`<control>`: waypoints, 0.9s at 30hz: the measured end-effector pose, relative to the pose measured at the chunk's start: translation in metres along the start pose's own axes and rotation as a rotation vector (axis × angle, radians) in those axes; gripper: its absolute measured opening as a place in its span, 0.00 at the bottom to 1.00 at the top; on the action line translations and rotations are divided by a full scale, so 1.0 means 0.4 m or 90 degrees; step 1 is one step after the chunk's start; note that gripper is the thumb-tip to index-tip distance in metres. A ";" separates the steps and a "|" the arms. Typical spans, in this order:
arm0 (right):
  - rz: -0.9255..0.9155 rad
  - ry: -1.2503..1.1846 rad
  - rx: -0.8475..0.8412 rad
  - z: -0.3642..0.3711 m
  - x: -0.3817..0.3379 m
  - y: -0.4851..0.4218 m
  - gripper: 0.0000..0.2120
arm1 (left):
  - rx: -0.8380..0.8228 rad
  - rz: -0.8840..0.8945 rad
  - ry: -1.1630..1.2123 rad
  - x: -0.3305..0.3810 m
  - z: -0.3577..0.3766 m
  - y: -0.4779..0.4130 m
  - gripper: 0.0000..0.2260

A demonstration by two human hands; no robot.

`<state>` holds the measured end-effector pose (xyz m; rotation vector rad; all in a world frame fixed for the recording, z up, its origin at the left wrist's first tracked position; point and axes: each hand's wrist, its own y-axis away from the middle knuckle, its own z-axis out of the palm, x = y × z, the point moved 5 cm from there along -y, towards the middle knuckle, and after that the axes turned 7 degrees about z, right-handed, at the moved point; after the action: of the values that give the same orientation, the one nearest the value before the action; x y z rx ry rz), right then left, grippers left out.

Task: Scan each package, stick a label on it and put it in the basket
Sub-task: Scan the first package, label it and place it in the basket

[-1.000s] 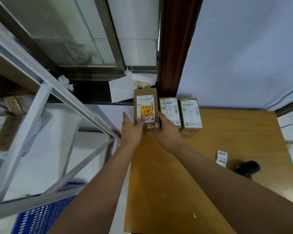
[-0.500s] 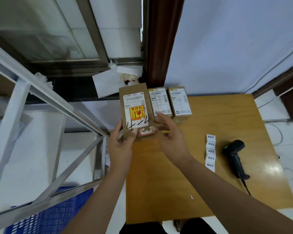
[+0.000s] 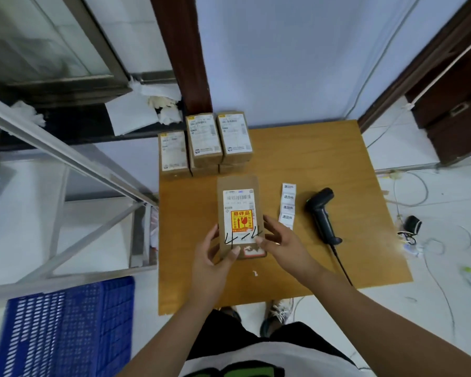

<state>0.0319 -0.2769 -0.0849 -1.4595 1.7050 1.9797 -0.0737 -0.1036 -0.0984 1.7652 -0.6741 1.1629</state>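
The blue perforated plastic basket [image 3: 63, 327] sits on the floor at lower left. Over the orange-brown wooden table [image 3: 351, 186], the left hand [image 3: 211, 257] reaches forward and grasps the flat brown cardboard package [image 3: 239, 213] with a white shipping label, thumb on its face and fingers curled behind. The right hand [image 3: 283, 243] pinches its right edge likewise. To the right lie a strip of white labels [image 3: 288, 205] and a black handheld scanner [image 3: 321, 213].

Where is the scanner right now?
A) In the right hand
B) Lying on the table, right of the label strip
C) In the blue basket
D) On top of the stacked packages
B: the scanner lies on the table just right of the label strip, while the left hand and right hand both hold the package.
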 end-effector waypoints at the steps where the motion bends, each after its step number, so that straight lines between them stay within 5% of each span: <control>1: 0.009 0.006 -0.006 -0.019 0.028 -0.003 0.24 | -0.002 -0.009 0.004 -0.018 0.029 0.008 0.34; 14: 0.005 0.064 -0.010 -0.095 0.189 -0.129 0.31 | 0.030 -0.023 -0.067 -0.142 0.159 -0.024 0.35; 17: -0.028 0.064 0.088 -0.135 0.163 -0.124 0.28 | 0.019 -0.042 -0.120 -0.133 0.160 -0.022 0.37; 21: -0.030 0.161 0.360 -0.275 0.152 -0.111 0.23 | 0.047 0.001 -0.199 -0.104 0.161 -0.017 0.41; 27: 0.078 0.329 0.392 -0.372 0.191 -0.151 0.29 | 0.036 0.010 -0.317 -0.099 0.197 -0.037 0.43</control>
<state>0.1148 -0.4130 -0.1637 -1.7138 2.3629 0.9794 -0.0443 -0.1683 -0.1531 2.1243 -0.9515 0.7547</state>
